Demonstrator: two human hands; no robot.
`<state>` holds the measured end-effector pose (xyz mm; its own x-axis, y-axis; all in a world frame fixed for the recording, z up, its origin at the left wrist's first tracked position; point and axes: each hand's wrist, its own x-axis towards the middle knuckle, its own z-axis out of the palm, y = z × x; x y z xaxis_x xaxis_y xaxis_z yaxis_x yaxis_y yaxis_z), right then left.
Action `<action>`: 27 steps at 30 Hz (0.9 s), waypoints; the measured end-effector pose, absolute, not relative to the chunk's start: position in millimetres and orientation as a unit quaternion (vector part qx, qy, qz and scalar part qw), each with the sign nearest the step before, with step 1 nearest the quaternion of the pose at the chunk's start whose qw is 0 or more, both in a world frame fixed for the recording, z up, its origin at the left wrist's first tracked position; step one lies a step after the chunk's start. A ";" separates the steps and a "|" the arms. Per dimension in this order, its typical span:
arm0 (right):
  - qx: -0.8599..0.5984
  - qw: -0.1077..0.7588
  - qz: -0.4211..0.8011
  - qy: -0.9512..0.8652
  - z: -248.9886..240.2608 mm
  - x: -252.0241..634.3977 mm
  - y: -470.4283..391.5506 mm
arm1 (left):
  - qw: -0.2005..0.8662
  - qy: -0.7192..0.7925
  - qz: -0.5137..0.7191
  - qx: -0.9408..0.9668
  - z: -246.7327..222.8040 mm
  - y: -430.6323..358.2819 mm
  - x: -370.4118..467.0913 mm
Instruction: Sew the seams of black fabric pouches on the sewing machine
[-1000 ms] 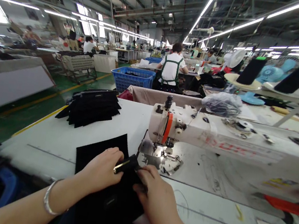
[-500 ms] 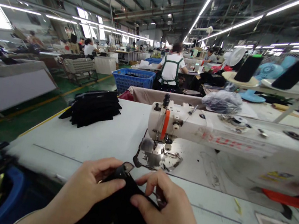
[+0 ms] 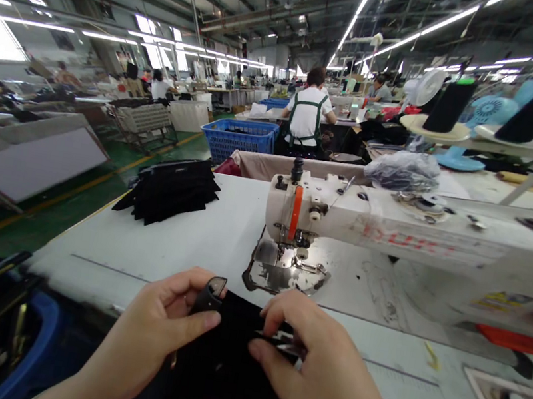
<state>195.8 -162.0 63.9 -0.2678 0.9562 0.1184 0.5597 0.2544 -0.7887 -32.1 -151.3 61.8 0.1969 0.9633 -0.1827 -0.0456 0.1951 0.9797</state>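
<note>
In front of the sewing machine (image 3: pixel 423 234), my left hand (image 3: pixel 158 327) is closed on a black fabric piece (image 3: pixel 227 348), thumb on top. A dark, curled band (image 3: pixel 210 293) with a pale inside sits at its index fingertip; whether it is worn or part of the piece I cannot tell. My right hand (image 3: pixel 316 362) pinches the other side of the same fabric between thumb and fingers. Something thin and shiny (image 3: pixel 291 348) shows under the right fingers, too hidden to name. The fabric hangs down toward my lap, its lower part dark and unclear.
A stack of black fabric pieces (image 3: pixel 171 191) lies on the white table (image 3: pixel 237 222), left of the machine. A blue bin (image 3: pixel 39 339) with dark pieces stands at lower left. Black thread cones (image 3: pixel 448 105) stand at right. A blue crate (image 3: pixel 238 141) and a seated person (image 3: pixel 307 115) are ahead.
My hands have moved slightly apart, spreading the fabric between them. The curled band at the left fingertip has shifted left and up. The camera view has shifted slightly.
</note>
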 end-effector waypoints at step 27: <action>-0.585 0.280 0.297 -0.701 72.6 197.6 -153.6 | 0.611 0.486 0.452 0.431 60.5 -147.5 -24.8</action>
